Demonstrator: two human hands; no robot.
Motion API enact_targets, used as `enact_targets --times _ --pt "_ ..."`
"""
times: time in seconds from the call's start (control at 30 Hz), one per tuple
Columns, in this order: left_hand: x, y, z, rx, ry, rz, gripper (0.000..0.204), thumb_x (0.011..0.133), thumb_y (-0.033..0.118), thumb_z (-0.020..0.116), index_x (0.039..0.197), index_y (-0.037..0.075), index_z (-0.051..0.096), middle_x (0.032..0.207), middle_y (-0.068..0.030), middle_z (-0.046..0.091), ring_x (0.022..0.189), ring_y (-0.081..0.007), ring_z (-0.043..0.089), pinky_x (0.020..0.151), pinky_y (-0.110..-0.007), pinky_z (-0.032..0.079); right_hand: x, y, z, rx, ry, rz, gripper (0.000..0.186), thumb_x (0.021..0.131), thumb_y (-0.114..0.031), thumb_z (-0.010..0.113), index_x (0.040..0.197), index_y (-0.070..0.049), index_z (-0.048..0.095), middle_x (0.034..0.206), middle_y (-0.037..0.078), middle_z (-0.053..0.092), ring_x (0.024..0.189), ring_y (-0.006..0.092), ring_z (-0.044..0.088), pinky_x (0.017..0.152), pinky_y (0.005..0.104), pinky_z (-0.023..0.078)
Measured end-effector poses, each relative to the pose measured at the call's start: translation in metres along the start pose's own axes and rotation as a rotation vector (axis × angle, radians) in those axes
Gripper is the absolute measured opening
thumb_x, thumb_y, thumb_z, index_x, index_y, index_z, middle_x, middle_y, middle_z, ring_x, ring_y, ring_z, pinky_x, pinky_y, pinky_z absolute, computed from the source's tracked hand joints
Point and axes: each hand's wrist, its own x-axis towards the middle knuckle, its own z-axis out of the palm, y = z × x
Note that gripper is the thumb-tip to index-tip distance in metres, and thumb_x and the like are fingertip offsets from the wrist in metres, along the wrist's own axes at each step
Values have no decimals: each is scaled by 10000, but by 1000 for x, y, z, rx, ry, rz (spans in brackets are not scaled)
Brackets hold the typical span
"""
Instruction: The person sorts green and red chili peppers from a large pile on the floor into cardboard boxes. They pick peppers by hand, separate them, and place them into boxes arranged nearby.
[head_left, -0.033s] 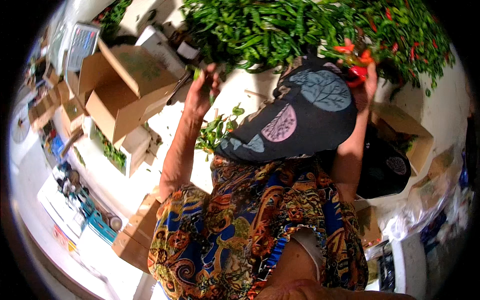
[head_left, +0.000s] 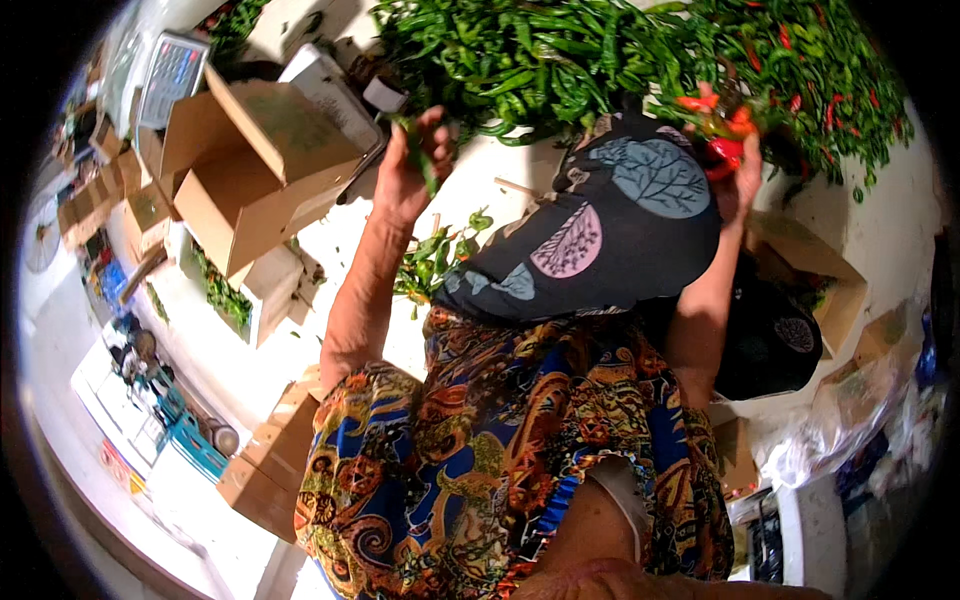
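A long green chili pepper (head_left: 427, 168) is pinched in my left hand (head_left: 402, 185), raised over the pale surface on the left. My right hand (head_left: 742, 185) is closed around several red chili peppers (head_left: 722, 153) at the edge of the pile, some with orange or green parts. Beyond both hands spreads a large heap of green chili peppers (head_left: 530, 60), with red ones mixed in at the right. A smaller bunch of peppers (head_left: 432, 262) lies below my left hand, beside black cloth (head_left: 570, 240) printed with blue and pink tree shapes, over my leg.
An opened cardboard box (head_left: 245, 170) stands left of my left hand, with a scale (head_left: 172, 80) behind it. Another cardboard box (head_left: 840, 285) is right of my right arm. Crumpled clear plastic (head_left: 815, 435) lies at the lower right.
My left hand has turned a little, and the green chili pepper in it shows more fully. My right hand still holds the red chili peppers. The whole view has shifted slightly.
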Motion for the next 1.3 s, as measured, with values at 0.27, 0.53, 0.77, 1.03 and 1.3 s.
enact_targets --times 0.27,0.53,0.77,1.03,1.3 --pt "15 13 74 -315 -332 -86 736 889 585 421 1365 31 336 1298 -213 477 1172 -333 491 968 -444 421 -16 -14 -10 37 -30 -84 796 805 -331 668 1428 -58 254 1479 245 189 1097 276 539 930 468 426" --pt "27 12 88 -322 -347 -110 514 947 262 482 1358 -2 323 1322 -207 453 1224 -330 451 1009 -439 404 -63 -66 16 40 -1 -234 712 798 -330 681 1384 -80 365 1448 235 274 1175 333 481 926 518 404" --pt "47 9 78 -325 -252 -188 444 935 212 516 1296 -21 401 1153 -192 573 1024 -298 587 882 -385 501 -130 -185 15 -349 259 -466 688 806 -305 652 1385 -77 357 1412 175 369 1267 363 389 1041 589 287" --pt "95 22 42 210 -43 73 318 932 79 452 1210 -74 442 1181 -214 540 1076 -300 553 934 -362 471 -180 -258 -93 -523 787 -436 427 841 -258 658 1191 -40 550 1148 143 576 1054 297 558 875 427 510" --pt "174 17 25 1152 206 488 509 848 120 575 1324 8 434 1335 -172 470 1226 -281 457 1008 -340 367 -200 -251 -180 -652 938 -9 570 831 -211 691 1302 -19 434 1206 173 542 1101 253 543 871 363 476"
